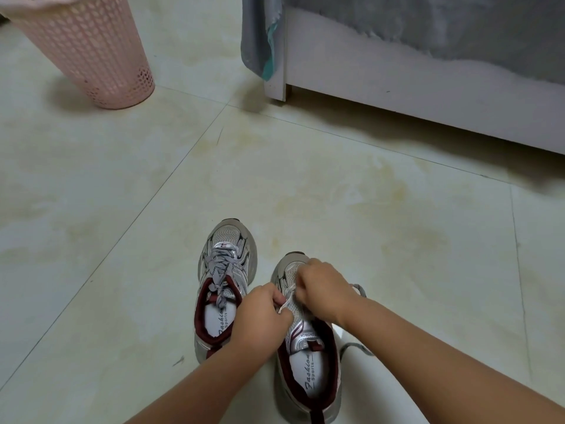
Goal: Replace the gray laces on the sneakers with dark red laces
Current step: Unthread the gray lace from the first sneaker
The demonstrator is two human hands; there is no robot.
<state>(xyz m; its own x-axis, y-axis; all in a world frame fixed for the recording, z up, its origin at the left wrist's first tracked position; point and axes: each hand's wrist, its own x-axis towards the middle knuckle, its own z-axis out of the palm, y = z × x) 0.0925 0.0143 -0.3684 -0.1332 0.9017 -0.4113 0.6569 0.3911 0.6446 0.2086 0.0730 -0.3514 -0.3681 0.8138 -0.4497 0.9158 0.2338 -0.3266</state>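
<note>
Two grey-and-silver sneakers with dark red collars stand side by side on the floor, toes pointing away from me. The left sneaker (pixel 224 270) is still laced and knotted with its gray lace (pixel 220 270). Over the tongue of the right sneaker (pixel 308 362), my left hand (pixel 260 316) pinches a strand of the right shoe's gray lace (pixel 286 305). My right hand (pixel 321 286) is closed on the same lace higher up the eyelets. A loose end of the lace (pixel 357 347) trails on the floor to the right of the shoe. No dark red laces are in view.
A pink perforated plastic basket (pixel 88 50) stands at the far left. A white bed frame (pixel 428 96) with a grey blanket (pixel 260 35) hanging over its corner runs along the far right. The floor is pale tile (pixel 367 194).
</note>
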